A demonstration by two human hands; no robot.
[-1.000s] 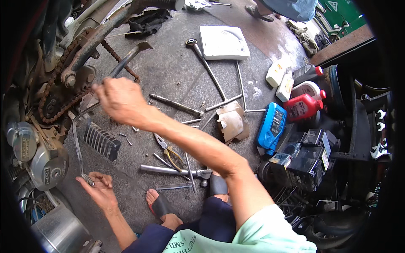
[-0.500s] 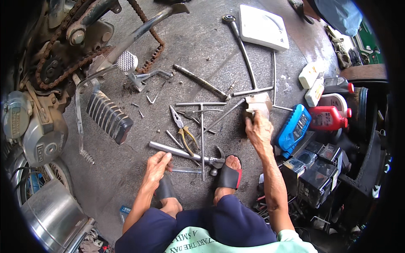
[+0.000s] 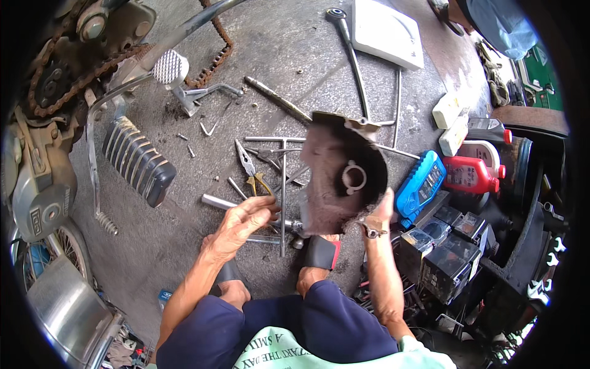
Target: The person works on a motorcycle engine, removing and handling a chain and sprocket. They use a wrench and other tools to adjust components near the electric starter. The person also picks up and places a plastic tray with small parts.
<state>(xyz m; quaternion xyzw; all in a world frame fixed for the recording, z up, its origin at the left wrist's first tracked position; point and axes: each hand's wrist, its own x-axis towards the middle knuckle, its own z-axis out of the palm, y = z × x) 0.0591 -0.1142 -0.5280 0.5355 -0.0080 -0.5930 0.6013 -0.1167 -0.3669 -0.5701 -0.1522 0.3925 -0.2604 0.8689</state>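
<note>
My right hand (image 3: 385,212) holds up a dirty metal sprocket cover (image 3: 326,178) by its right edge. The cover's hollow inner side, with a round ring in it, faces me. Most of my right fingers are hidden behind it. My left hand (image 3: 239,224) is open and empty, its fingers stretched toward the cover but apart from it. Below that hand lie a hammer (image 3: 216,202), yellow-handled pliers (image 3: 247,161) and a T-handle wrench (image 3: 283,184) on the ground. The cover blocks part of these tools.
A motorcycle with a rusty chain (image 3: 80,86) and a footpeg (image 3: 140,160) stands at left. A long ratchet (image 3: 353,67) and a white foam block (image 3: 387,34) lie far off. Blue (image 3: 421,187) and red (image 3: 470,175) bottles and boxed parts (image 3: 452,261) crowd the right. Another person's leg shows at top right.
My right hand has lifted the cover off the ground and turned its inner side toward me. My left hand has left the hammer area, moving right with its fingers opening. The view has shifted slightly.
</note>
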